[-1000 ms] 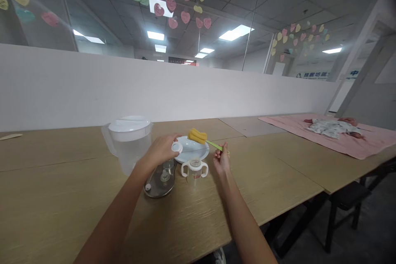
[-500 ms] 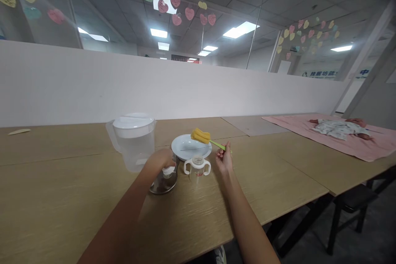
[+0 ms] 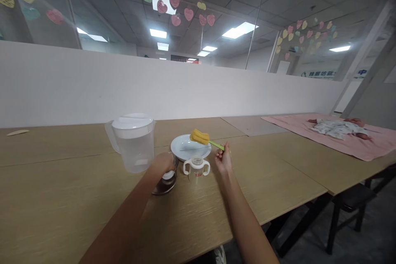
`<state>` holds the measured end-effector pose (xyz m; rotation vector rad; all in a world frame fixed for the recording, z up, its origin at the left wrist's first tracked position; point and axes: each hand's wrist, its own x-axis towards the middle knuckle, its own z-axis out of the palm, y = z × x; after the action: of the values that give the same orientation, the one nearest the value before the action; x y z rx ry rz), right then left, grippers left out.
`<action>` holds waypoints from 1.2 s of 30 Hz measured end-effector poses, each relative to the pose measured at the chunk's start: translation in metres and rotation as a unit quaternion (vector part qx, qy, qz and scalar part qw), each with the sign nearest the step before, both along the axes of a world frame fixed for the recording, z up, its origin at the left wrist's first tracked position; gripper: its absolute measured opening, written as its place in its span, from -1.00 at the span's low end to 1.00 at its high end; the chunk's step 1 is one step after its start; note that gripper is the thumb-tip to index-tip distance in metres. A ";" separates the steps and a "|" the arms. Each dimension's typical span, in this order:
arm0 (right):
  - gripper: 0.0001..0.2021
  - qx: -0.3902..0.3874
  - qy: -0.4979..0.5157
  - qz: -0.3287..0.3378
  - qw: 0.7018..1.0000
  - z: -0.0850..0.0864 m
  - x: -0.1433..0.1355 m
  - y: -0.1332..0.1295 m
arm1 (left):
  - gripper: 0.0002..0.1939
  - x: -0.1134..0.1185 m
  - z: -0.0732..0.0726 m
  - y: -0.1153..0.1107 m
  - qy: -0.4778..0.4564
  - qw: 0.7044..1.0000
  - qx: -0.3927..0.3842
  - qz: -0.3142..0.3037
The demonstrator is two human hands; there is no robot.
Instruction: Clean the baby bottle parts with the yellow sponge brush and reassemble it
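Observation:
My right hand (image 3: 223, 160) is closed on the green handle of a yellow sponge bottle brush (image 3: 199, 136), its head raised over a white dish (image 3: 177, 148). My left hand (image 3: 163, 163) reaches down over a round metal tray (image 3: 165, 189), fingers closed around a small white-ringed bottle cap (image 3: 168, 175), partly hidden by the hand. Between my hands stands a clear baby bottle (image 3: 196, 175) with two white handles and an uncovered top, upright on the table.
A clear plastic pitcher (image 3: 136, 148) with a white lid stands left of the tray. Far right, a baby doll (image 3: 335, 128) in patterned clothes lies on a pink cloth (image 3: 365, 150). A low white wall (image 3: 185, 90) runs behind the table (image 3: 278, 185); a black stool (image 3: 351, 200) stands below it.
My left hand has lowered slightly towards the tray, with the white-ringed cap. My right hand keeps the brush in nearly the same place.

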<state>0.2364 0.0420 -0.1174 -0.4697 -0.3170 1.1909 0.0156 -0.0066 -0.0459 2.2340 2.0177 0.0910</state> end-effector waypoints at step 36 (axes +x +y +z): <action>-0.79 0.006 -0.015 0.014 1.000 0.002 -0.001 -0.001 | -0.62 0.044 0.027 -0.040 -0.157 0.956 0.012 -0.248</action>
<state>0.2350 0.0413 -0.1153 -0.4751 -0.3580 1.2103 0.0599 -0.0468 -0.0190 2.4770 1.2673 0.3893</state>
